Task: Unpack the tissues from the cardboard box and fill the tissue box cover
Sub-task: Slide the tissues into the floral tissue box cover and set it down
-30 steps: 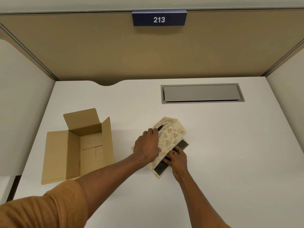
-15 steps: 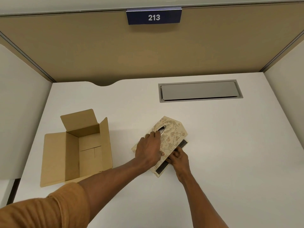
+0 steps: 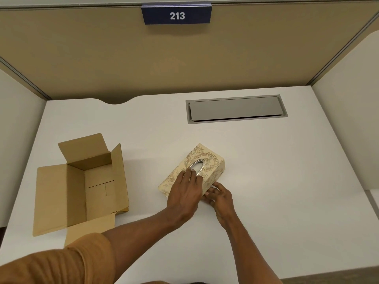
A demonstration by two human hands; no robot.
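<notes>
— Cream paper with a gold leaf print is what you are handling: the tissue box cover is sitting flat on the white desk, just right of centre. Your left hand is lying spread over its top, fingertips reaching the rim of the oval slot. Your right hand is curling against the near lower edge, fingers bent as if pinching something there (what exactly, I cannot tell).

— How is it going to behave if you are lifting it?

— You are probably dealing with something light and stiff-walled, though the walls may give under a hard squeeze. You are best taking it by the two long sides, palms flat, not by the slot, whose rim looks thin.

— And the tissues?

— They are not showing through the slot, so I cannot say whether the cover is filled. The cardboard box is standing well apart to your left, flaps open, its inside looking bare.

— What is lying beyond?

— The desk is looking smooth, so the cover may be sliding easily. Farther back a grey cable hatch is lying shut in the surface, and tan partition panels are closing the booth under a blue sign reading 213.
</notes>
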